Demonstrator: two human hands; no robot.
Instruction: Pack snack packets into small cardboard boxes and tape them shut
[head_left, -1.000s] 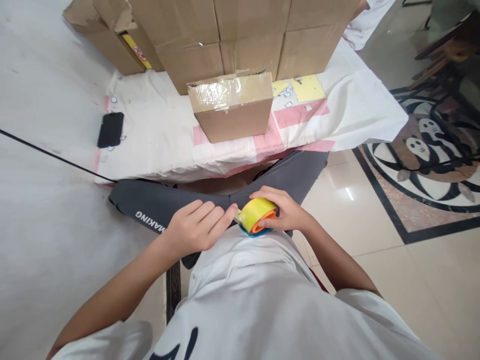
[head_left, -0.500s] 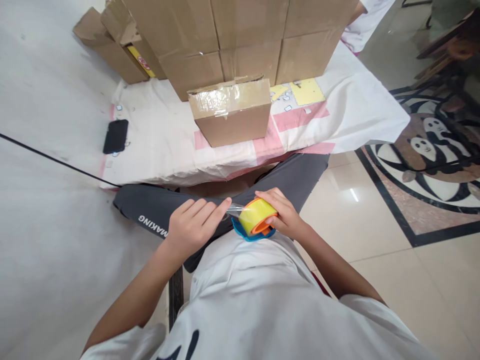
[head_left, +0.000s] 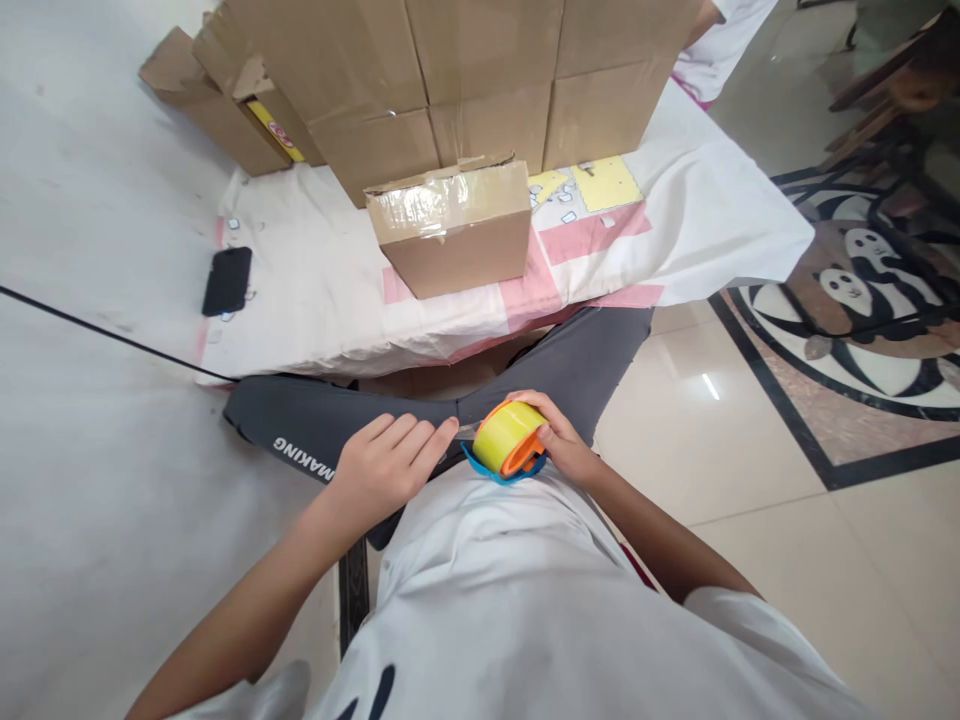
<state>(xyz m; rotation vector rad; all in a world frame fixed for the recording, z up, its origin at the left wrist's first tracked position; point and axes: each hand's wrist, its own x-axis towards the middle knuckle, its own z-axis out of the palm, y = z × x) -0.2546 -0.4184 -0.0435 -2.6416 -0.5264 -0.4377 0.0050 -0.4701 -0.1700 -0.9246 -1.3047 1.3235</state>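
Note:
Over my lap, my right hand (head_left: pixel 559 440) grips a tape dispenser (head_left: pixel 534 464) with an orange hub and a blue edge. A roll of yellowish clear tape (head_left: pixel 501 438) is mounted on it. To its left, my left hand (head_left: pixel 397 460) is closed, thumb and forefinger pinching the free end of the tape. A short clear strip (head_left: pixel 466 432) runs between that pinch and the roll. Beyond my knees, a small cardboard box (head_left: pixel 454 240) with shiny tape along its top stands on the cloth-covered table (head_left: pixel 315 290), touched by neither hand.
Large stacked cartons (head_left: pixel 480 90) rise behind the small box. Narrower open boxes (head_left: pixel 225 110) lean by the wall at left. A black phone (head_left: pixel 227 281) lies on the table's left end. Another person's sleeve (head_left: pixel 724 45) shows at the far right, beyond the cartons.
The visible strip between my left hand and the roll has become shorter. The dispenser has turned and shifted slightly left in my right hand. The whole view has moved a little.

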